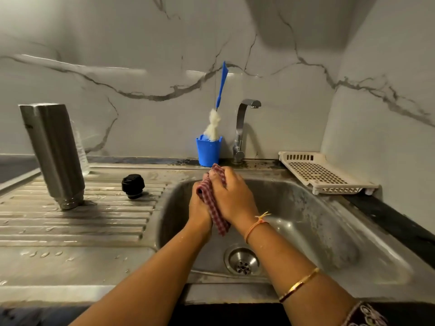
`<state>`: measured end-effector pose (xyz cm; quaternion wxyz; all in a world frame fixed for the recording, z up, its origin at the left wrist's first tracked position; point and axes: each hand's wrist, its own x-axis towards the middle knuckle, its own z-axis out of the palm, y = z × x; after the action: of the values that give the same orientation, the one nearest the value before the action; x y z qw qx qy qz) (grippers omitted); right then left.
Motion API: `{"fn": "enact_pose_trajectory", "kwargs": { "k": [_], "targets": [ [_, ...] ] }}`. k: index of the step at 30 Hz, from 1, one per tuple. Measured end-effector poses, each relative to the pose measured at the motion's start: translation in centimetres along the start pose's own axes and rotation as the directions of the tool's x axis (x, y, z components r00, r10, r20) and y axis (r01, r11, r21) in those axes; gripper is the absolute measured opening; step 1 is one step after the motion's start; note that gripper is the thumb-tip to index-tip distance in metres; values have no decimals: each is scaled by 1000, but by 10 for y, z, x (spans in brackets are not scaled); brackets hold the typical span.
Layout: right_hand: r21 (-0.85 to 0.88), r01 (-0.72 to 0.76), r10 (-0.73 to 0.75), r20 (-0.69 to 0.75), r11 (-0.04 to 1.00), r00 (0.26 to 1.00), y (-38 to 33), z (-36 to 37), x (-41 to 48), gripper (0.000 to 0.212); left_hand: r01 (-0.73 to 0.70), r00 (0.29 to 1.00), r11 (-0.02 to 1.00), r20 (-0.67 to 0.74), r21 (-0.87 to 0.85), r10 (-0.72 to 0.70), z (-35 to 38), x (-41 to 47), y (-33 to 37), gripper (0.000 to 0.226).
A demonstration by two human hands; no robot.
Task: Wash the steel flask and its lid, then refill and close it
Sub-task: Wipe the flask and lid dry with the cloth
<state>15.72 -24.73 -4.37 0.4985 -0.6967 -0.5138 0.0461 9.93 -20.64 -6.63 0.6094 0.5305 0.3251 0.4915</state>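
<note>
The steel flask (53,154) stands upside down on the ribbed drainboard (70,222) at the left, mouth down. Its black lid (133,186) sits on the drainboard to the flask's right, apart from it. Over the sink basin (306,222) both hands hold a red-checked cloth (215,208) between them. My left hand (199,210) is under and left of the cloth, my right hand (231,196) is curled over its top. The tap (244,128) behind the hands shows no water running.
A blue cup (208,150) with a blue-handled bottle brush (217,114) stands on the sink's back ledge, left of the tap. A cream plastic rack (322,172) lies at the back right. The drain (242,261) is open in the basin floor. A marble wall closes the back.
</note>
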Motion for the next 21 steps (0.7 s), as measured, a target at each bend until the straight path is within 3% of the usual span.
{"fn": "enact_pose_trajectory", "kwargs": {
  "k": [4,7,9,11,14,18,21],
  "targets": [
    [178,-139,157,-91,974,983,4,0,3,43,-65,996,998,-57,0,65,-2,-3,5,21],
    [327,-248,290,-88,912,953,10,1,8,42,66,998,991,-5,-120,-67,0,-3,3,38],
    [333,-243,291,-103,911,951,15,2,10,41,205,979,944,53,-257,-198,1,-4,6,42],
    [257,-160,201,-146,953,969,14,3,6,40,244,970,935,68,-257,-235,2,-5,4,43],
    [66,92,-74,-236,994,969,10,7,-5,44,318,948,912,86,-259,-306,1,-4,6,55],
    [-234,268,-319,-217,934,922,9,8,-6,56,476,878,781,265,-404,-397,-4,-8,18,54],
    [-339,318,-396,-191,886,898,13,6,-4,59,320,936,891,256,-321,-244,-5,-6,18,40]
  ]
}}
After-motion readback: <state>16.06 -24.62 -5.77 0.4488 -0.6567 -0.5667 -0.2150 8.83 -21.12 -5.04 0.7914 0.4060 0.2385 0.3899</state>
